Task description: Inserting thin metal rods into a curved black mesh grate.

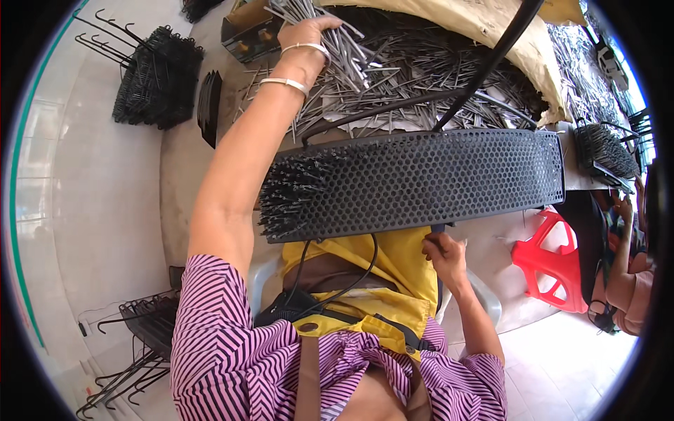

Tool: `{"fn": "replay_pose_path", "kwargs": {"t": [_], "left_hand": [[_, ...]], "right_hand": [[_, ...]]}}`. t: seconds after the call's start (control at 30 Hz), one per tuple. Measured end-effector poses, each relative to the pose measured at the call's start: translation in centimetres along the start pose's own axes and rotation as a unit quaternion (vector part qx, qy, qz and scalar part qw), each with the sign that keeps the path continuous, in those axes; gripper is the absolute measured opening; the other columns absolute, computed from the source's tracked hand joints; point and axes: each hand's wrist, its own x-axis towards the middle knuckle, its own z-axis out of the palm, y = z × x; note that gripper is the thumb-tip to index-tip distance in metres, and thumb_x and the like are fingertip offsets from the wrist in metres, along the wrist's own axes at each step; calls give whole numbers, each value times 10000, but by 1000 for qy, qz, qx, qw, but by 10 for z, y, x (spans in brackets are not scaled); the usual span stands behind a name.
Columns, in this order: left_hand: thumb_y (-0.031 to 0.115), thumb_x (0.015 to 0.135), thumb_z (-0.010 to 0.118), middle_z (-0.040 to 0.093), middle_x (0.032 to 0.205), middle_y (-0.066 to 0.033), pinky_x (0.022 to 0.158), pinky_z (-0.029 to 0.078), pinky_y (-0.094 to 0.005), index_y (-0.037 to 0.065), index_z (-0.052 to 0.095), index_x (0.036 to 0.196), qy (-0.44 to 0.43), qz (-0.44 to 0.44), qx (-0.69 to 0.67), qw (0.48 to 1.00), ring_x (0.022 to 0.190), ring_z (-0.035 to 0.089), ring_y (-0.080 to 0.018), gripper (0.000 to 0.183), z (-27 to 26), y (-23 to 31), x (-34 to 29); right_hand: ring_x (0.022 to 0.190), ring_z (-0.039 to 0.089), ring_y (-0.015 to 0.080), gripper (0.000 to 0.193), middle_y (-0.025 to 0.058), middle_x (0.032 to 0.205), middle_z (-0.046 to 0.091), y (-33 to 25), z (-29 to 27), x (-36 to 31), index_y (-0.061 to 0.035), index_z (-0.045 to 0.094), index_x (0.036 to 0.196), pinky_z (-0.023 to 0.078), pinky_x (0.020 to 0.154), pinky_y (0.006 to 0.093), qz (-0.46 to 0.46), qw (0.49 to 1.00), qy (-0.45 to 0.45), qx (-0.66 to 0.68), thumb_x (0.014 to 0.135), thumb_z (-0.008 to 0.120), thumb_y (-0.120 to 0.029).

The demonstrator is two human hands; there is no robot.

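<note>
Your left hand [307,35], bangles at its wrist, is wrapped around a bundle of thin grey sticks [345,56] at the far side, over the loose pile [414,81] of similar sticks on the table [242,105]. The long black perforated panel [435,172] lies crosswise between that pile and your yellow apron [408,263], its left end crowded with dark bristle-like pieces [291,189] and the rest showing bare holes. Your right hand [447,257] is curled just below the panel's lower edge, though you cannot tell whether its fingers pinch anything, and a red stool [551,259] stands off to the right.
</note>
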Motion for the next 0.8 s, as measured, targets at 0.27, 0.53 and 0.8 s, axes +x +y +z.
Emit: {"fn": "replay_pose_path", "kwargs": {"t": [0.27,0.53,0.8], "left_hand": [[78,747,595,653,771,-121,651,550,-367,-18,628,814,-160,-153,30,975,658,638,-240,122,-4,66,-25],[110,799,546,592,737,-158,650,538,-344,-75,565,788,-246,-201,-41,947,661,605,-260,186,-37,80,-95],[76,703,605,608,714,-133,630,518,-307,-70,588,823,-318,-337,-119,878,628,605,-225,190,-91,52,-200]], "right_hand": [[581,599,112,86,90,684,639,-42,-6,-5,58,585,880,475,515,215,-24,998,-33,39,807,580,14],[712,613,154,170,147,864,635,-106,-4,17,79,544,1014,500,610,247,-154,964,55,210,861,524,7],[724,622,175,205,161,883,636,-118,6,31,73,549,1024,501,605,242,-102,951,27,291,899,496,-81]]}}
